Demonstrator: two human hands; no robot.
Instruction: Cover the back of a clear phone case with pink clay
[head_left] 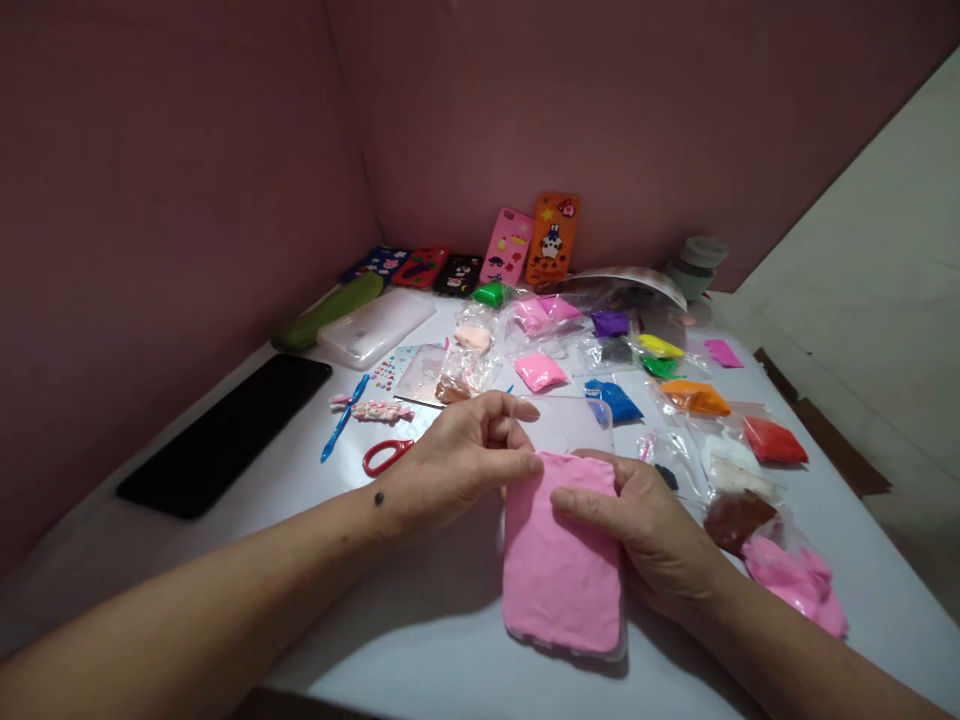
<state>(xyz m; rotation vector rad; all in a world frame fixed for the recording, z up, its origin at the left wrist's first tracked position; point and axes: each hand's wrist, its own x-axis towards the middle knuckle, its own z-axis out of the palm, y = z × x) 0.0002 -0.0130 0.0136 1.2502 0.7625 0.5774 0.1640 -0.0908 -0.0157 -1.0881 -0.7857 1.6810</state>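
Observation:
A clear phone case (566, 412) is held up in front of me, its lower part covered by a flat sheet of pink clay (562, 570). Bare transparent plastic shows at the top end. My left hand (480, 450) is closed at the upper left, thumb and fingers pinching the clay's top edge against the case. On the right side, my right hand (637, 510) grips the case, with its thumb flat on the clay and the other fingers hidden behind. Red-handled scissors (388, 457) lie beside my left wrist, their blades out of sight.
Bags of coloured clay, including blue (615, 400), red (776, 440) and pink (799, 580), spread across the right. Decorated phone cases (553, 238) lean at the back wall. A black phone (229, 435), a blue tool (345, 418) and a white case (379, 328) lie left.

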